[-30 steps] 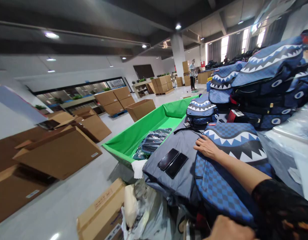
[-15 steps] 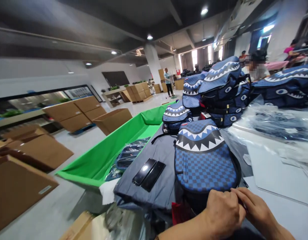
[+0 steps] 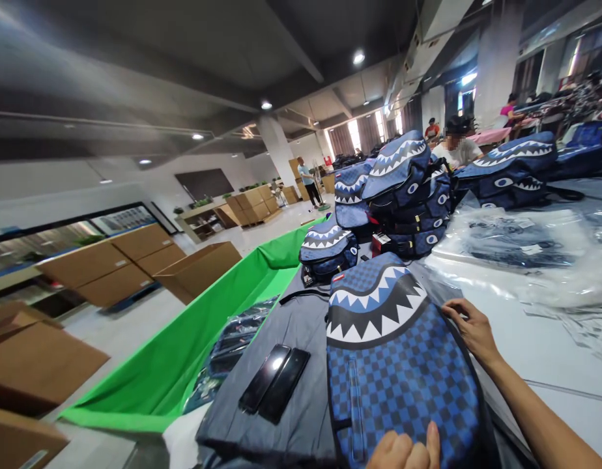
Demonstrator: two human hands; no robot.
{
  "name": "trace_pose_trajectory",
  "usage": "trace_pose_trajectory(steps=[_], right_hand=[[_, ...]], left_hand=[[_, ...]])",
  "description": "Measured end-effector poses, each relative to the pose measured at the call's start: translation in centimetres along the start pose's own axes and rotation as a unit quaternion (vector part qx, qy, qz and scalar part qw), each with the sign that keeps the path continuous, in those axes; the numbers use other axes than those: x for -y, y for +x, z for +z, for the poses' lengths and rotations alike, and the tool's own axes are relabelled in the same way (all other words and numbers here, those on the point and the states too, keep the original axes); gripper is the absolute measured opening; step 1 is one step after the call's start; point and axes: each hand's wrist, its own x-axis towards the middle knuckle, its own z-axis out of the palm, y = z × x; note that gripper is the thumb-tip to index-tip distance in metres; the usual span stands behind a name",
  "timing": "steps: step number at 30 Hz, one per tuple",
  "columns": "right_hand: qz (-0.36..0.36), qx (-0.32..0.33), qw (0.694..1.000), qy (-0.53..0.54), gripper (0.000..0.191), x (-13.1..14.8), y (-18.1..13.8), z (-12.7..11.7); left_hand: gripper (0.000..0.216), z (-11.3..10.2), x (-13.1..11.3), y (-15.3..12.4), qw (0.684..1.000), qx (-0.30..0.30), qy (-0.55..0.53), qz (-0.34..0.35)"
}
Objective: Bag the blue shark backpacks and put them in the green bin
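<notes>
A blue checkered backpack (image 3: 403, 365) with a shark-mouth print of white teeth lies front side up before me. At its right edge is my right hand (image 3: 472, 329), thumb and index finger pinched together on the dark seam; a zip pull there is too small to make out. Low on the front panel rests my left hand (image 3: 403, 451), fingers curled and one digit stretched up against the fabric. The frame's lower edge cuts off part of that hand. Two black phones (image 3: 274, 383) lie side by side on the grey cover (image 3: 301, 319), left of the backpack.
More shark-print backpacks (image 3: 403, 189) are stacked behind, with a small one (image 3: 328, 246) in front. Clear plastic bags (image 3: 520, 247) spread on the right. A green fabric bin (image 3: 149, 384) holds wrapped goods at left, beyond it cardboard boxes (image 3: 32, 365). Another person (image 3: 457, 146) sits across the table.
My hands, together at the backpack's bottom edge before, are now apart: the right has moved up its right side, the left rests low on the front. The view has shifted and the backpack looks closer.
</notes>
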Motion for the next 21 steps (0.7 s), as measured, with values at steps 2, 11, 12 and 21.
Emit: trace_pose_trajectory(steps=[2,11,12,21], right_hand=[[-0.006,0.039,0.999,-0.016,0.06,-0.6,2.3,1.6],[-0.094,0.103,0.986,-0.092,0.027,-1.3,-12.5,-0.8],[-0.119,0.11,0.98,-0.118,0.033,-1.7,-14.4,-0.5],[-0.098,0.1,0.973,-0.181,0.029,-4.8,-14.2,2.9]], left_hand=[[0.037,0.0,1.1,1.7,0.998,0.06,-0.029,0.009],[0.018,0.2,1.1,-1.8,0.952,0.229,-0.144,-0.143],[0.016,0.8,0.6,-1.9,0.93,0.295,-0.149,-0.163],[0.032,5.3,0.5,7.5,0.728,0.551,-0.277,-0.3]])
